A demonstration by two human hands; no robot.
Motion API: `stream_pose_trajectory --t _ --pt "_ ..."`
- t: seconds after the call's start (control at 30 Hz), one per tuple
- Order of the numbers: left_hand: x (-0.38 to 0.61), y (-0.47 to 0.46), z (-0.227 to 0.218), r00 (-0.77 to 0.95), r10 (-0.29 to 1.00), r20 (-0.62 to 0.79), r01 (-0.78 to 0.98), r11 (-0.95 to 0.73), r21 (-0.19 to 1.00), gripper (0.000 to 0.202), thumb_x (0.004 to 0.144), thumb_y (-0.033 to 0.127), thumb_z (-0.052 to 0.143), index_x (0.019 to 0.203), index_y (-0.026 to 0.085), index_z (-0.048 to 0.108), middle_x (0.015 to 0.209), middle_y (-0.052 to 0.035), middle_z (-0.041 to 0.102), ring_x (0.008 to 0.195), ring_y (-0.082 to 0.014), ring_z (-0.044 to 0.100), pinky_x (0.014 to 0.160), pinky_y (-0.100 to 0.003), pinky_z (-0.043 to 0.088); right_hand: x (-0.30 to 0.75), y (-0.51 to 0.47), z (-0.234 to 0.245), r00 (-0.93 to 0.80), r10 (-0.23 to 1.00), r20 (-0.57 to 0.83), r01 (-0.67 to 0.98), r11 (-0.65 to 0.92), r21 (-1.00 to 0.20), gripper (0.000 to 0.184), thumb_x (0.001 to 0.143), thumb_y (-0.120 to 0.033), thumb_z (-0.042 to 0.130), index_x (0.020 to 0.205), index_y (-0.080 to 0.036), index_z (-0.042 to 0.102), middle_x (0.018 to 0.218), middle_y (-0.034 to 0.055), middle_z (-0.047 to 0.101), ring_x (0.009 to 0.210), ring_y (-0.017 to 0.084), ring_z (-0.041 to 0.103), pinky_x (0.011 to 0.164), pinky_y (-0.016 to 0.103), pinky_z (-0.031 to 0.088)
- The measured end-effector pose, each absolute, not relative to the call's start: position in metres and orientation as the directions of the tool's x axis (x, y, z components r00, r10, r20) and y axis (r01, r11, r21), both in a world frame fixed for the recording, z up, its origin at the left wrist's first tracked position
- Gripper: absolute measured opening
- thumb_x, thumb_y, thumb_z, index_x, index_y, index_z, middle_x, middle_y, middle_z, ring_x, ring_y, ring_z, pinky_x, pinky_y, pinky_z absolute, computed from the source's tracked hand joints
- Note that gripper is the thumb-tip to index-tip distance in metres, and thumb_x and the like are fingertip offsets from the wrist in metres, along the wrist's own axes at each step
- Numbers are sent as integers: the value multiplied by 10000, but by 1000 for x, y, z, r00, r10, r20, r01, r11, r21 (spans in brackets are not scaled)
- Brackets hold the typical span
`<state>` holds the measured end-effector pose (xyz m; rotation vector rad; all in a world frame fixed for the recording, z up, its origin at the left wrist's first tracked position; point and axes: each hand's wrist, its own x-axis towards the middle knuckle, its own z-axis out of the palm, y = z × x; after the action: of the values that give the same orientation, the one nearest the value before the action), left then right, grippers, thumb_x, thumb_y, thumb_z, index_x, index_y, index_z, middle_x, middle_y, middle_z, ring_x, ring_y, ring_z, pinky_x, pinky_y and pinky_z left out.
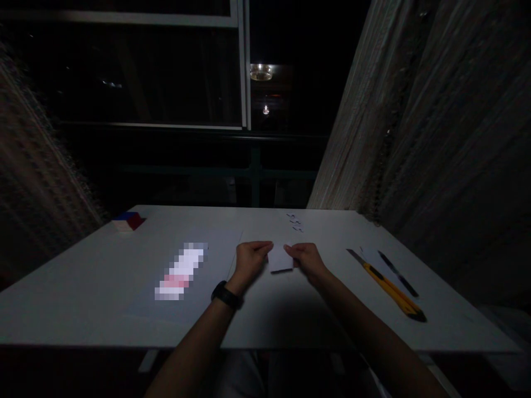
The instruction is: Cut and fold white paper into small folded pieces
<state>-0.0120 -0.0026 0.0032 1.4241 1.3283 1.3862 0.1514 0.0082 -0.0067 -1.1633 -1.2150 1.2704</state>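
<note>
Between my two hands is a small white piece of paper (280, 260), raised a little over the white table (103, 276). My left hand (251, 260), with a black watch (227, 295) on its wrist, pinches the paper's upper left edge between thumb and fingers. On the upper right edge, my right hand (307, 258) pinches it the same way. A dark line runs along the paper's lower edge. Beyond the hands lie several small pale pieces with dark marks (295, 222).
A yellow utility knife (390, 290) with its blade out lies at the right, beside a black pen (398, 273) and a thin paper strip. On the left are a lit, blurred-out screen (181, 271) on a pale sheet (224, 249), and a coloured cube (128, 220). Curtains (360, 94) hang behind.
</note>
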Motion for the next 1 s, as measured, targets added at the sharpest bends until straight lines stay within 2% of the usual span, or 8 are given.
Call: stream_pose_trajectory --t 0.4,0.57,0.67,0.87,1.0 --pt "-13 2 3 -143 985 96 -8 -98 995 177 595 224 715 731 112 718 692 -85 700 589 -167 623 533 -235 472 152 9 -5 -41 997 73 116 77 -990 438 524 -541 683 432 -140 533 372 -15 477 364 78 396 365 214 284" --pt "-13 2 3 -184 979 90 -23 -96 995 159 588 214 714 710 112 715 682 -81 698 579 -158 616 531 -229 466 150 8 -7 -107 993 -47 30 -44 -999 414 526 -505 715 464 -131 548 454 16 554 417 116 517 408 239 445" --pt "-14 3 3 -171 981 90 -45 -99 994 152 590 209 711 705 111 712 682 -80 696 576 -156 616 530 -229 467 150 10 -9 -113 992 -55 10 -54 -998 412 511 -489 736 463 -126 547 484 35 580 421 133 554 421 263 497" --pt "-15 4 2 -198 977 72 -58 -85 995 170 578 219 716 700 101 705 642 -81 684 556 -159 607 528 -243 462 151 11 -13 -131 991 11 9 13 -1000 407 555 -498 713 495 -120 577 490 45 604 402 139 566 402 250 495" --pt "-16 3 2 -159 986 57 -85 -71 994 196 567 245 726 698 101 698 650 -85 678 565 -157 602 538 -247 456 152 9 -9 -121 993 6 32 10 -999 411 551 -500 711 473 -123 566 396 27 560 321 120 511 325 220 421"
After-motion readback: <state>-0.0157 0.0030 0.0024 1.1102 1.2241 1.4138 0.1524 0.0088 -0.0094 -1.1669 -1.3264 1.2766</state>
